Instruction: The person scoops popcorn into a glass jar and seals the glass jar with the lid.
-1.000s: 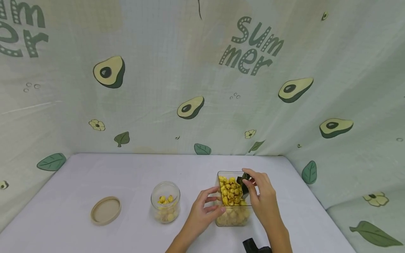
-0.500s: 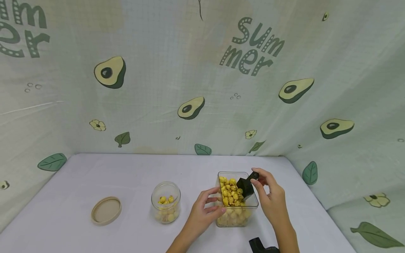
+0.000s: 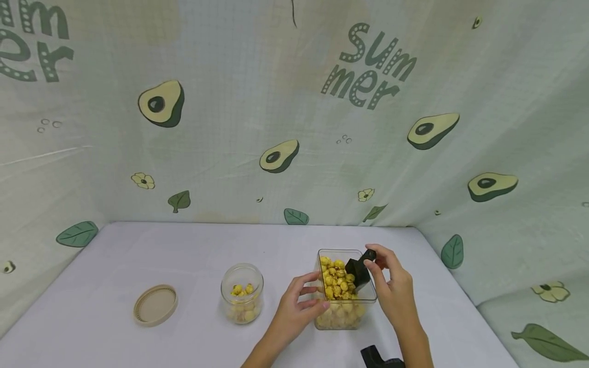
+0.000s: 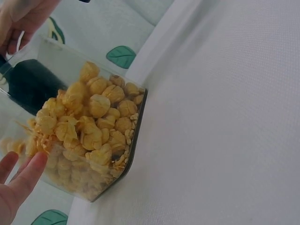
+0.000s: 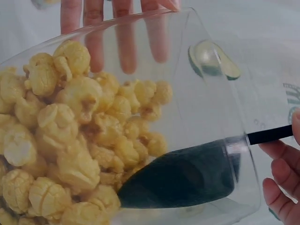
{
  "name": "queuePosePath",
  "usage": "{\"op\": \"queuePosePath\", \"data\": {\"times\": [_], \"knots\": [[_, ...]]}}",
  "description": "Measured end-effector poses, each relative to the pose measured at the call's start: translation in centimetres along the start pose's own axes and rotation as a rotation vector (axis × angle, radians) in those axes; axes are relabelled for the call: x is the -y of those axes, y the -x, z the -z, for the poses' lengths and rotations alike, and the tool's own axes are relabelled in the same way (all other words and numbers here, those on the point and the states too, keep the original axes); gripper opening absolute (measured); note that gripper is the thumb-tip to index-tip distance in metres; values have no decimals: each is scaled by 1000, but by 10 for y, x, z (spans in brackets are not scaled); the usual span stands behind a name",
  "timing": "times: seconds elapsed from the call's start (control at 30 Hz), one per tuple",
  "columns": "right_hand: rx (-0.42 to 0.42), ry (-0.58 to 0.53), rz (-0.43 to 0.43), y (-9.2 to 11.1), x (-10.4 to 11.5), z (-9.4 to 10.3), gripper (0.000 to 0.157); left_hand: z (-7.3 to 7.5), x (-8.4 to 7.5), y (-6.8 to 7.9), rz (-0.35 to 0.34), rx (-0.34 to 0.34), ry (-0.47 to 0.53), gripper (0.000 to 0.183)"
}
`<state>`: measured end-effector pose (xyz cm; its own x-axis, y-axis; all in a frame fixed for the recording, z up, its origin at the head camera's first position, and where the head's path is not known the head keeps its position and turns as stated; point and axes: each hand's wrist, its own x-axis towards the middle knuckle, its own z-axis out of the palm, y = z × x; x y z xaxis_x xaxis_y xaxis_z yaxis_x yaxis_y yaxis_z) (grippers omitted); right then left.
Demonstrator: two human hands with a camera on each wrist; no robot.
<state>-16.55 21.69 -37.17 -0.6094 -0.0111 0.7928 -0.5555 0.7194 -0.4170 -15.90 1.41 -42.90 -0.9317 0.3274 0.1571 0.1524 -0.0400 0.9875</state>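
A clear square-sided container of yellow caramel popcorn stands before me. My left hand rests against its left side, fingers extended along the wall and thumb near the front corner. With thumb and fingertips my right hand pinches the short handle of a black scoop at the container's right rim. The scoop's bowl is down inside, its front edge against the popcorn, as the right wrist view shows through the wall. In the left wrist view the scoop slants in beside the heaped popcorn.
Left of the container stands a round glass jar, uncovered, with some popcorn in it. A beige round lid lies farther left on the white tabletop. A curtain printed with avocados hangs behind and at the sides.
My right hand has moved right with the scoop, whose bowl now shows lower-tilted at the container's right side. In the last half second it barely moves. My left hand stays in place.
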Motion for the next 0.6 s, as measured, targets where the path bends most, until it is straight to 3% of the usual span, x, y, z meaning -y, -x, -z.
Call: {"op": "queuePosePath", "data": {"times": [0.23, 0.4, 0.6], "knots": [[-64, 5, -105, 5, -6, -5, 33, -1, 1, 0, -3, -4, -9, 54], [-32, -14, -193, 8, -12, -11, 31, -1, 1, -1, -12, -8, -11, 54], [33, -71, -160, 7, -13, -6, 31, -1, 1, -1, -19, -6, -8, 55]]}}
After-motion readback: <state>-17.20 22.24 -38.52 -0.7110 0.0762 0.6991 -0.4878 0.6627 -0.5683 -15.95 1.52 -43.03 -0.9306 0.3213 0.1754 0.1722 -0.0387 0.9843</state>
